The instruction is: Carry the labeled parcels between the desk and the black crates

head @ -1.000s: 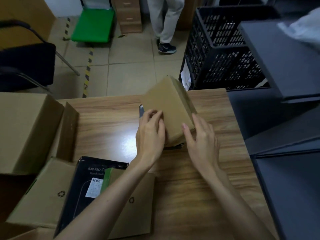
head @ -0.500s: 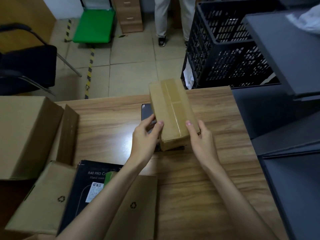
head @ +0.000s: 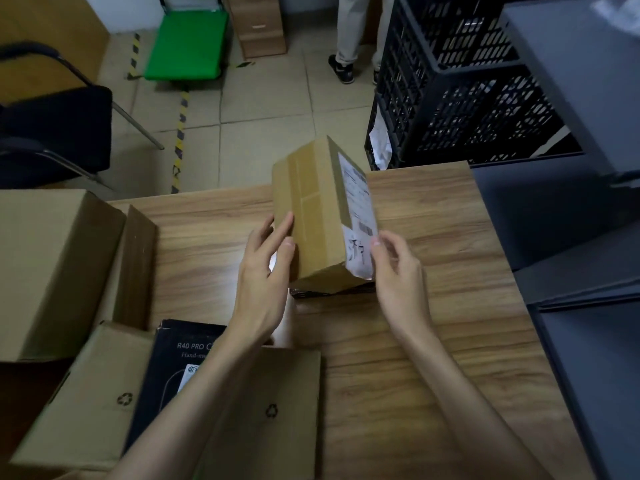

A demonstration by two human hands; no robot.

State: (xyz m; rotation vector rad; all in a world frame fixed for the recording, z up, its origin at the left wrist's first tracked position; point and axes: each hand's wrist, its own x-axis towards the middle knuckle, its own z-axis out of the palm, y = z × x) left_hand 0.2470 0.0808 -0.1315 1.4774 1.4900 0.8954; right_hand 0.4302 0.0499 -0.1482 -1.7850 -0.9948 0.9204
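A brown cardboard parcel (head: 317, 216) with taped seams stands tilted on the wooden desk (head: 433, 271). Its white shipping label (head: 358, 209) faces right. My left hand (head: 266, 268) presses against the parcel's left side with fingers stretched. My right hand (head: 398, 268) touches the label's lower corner on the right side. Under the parcel lies a dark flat item (head: 332, 291), mostly hidden. Stacked black crates (head: 460, 84) stand on the floor beyond the desk's far right corner.
A large cardboard box (head: 52, 265) sits at the desk's left. An open carton (head: 104, 393) near me holds a black product box (head: 173, 368). Dark panels (head: 588, 306) border the right. A person's legs (head: 349, 36), a chair (head: 59, 123) and a green cart (head: 187, 46) are on the floor.
The parcel has been turned about its long axis, so its labeled side now shows on the right. My hands shifted with it, the right one moving to the label corner.
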